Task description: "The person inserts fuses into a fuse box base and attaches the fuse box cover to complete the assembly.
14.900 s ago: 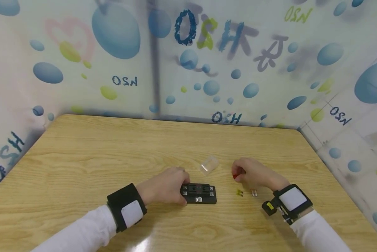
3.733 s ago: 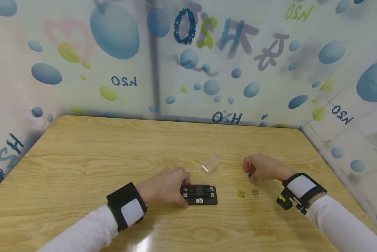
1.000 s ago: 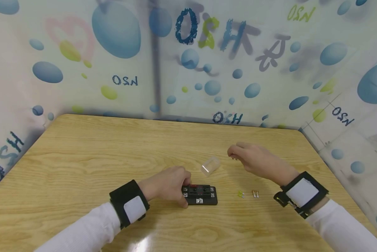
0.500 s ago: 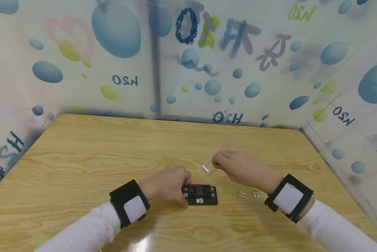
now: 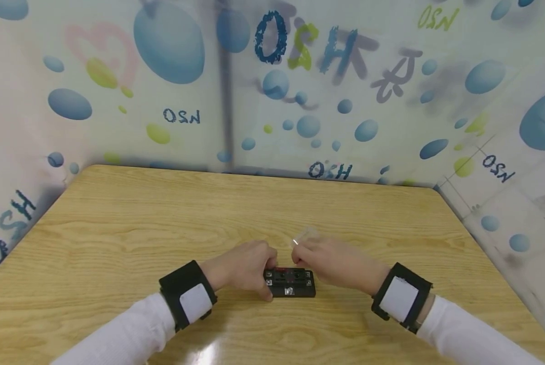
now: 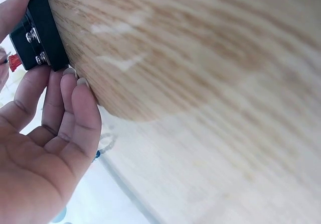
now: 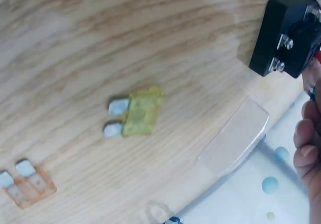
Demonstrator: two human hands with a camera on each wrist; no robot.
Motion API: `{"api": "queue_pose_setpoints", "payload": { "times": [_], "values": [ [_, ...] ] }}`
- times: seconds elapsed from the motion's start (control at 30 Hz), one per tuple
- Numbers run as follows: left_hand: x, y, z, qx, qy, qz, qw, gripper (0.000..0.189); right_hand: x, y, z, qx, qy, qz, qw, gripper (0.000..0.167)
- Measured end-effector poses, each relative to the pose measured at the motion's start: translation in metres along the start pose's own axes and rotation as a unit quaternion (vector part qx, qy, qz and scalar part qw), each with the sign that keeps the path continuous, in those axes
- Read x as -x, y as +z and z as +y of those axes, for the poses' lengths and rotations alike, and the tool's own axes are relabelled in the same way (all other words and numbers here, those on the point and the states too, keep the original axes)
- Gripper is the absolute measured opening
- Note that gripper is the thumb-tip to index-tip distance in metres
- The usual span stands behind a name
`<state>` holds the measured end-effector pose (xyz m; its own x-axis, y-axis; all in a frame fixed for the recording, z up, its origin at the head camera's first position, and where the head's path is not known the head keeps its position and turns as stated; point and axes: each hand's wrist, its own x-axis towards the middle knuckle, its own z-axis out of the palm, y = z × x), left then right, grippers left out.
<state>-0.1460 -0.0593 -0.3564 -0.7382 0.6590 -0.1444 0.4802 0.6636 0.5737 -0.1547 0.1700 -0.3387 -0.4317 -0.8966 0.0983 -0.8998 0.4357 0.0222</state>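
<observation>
My left hand (image 5: 242,266) grips the left end of a black fuse block (image 5: 292,291) lying on the table, thumb in front and fingers behind. Metal screw terminals line the block's side in the left wrist view, and a red blade fuse (image 6: 14,62) sticks out of its top. My right hand (image 5: 332,261) is at the block's back right, fingertips bent together over it. A small bit of a blue blade fuse (image 7: 312,94) shows at those fingers; the rest is hidden. A yellow blade fuse (image 7: 142,114) and an orange blade fuse (image 7: 31,188) lie apart, hidden in the head view.
A clear plastic container (image 7: 235,136) lies on its side just behind my right hand. The wooden table (image 5: 163,213) reaches back to a patterned wall covering (image 5: 272,137).
My right hand has come left and down, past the clear container, to the fuse block. Earlier it pinched a blue fuse at the right. My left hand has stayed on the block.
</observation>
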Motion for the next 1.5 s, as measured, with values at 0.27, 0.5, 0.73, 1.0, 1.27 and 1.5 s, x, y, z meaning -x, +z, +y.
{"api": "queue_pose_setpoints", "payload": {
  "times": [0.27,0.5,0.73,1.0,1.27,1.5],
  "values": [
    [0.0001,0.0002,0.0003,-0.001,0.001,0.003,1.0,0.036,-0.0027,0.003,-0.0078,-0.025,0.025,-0.036,0.9987,0.008],
    [-0.0005,0.0006,0.0,-0.003,0.003,0.002,1.0,0.036,-0.0001,0.0051,-0.0106,-0.039,0.032,-0.061,0.9969,0.02],
    [-0.001,0.0012,-0.0005,0.001,0.005,0.001,1.0,0.036,0.003,0.0082,-0.0103,-0.057,0.042,-0.058,0.9958,0.008],
    [-0.0001,0.0013,-0.0005,0.003,0.003,0.004,1.0,0.035,0.0049,0.009,-0.0105,-0.099,0.067,-0.075,0.9901,0.013],
    [0.0,0.0005,0.0005,0.007,0.001,0.0,1.0,0.035,0.003,0.0052,-0.0077,-0.183,0.104,-0.067,0.9753,0.01],
    [-0.0005,0.0006,0.0005,0.009,-0.006,-0.002,0.9999,0.035,0.0028,0.005,-0.0071,-0.168,0.101,-0.036,0.9799,0.007]
  ]
}}
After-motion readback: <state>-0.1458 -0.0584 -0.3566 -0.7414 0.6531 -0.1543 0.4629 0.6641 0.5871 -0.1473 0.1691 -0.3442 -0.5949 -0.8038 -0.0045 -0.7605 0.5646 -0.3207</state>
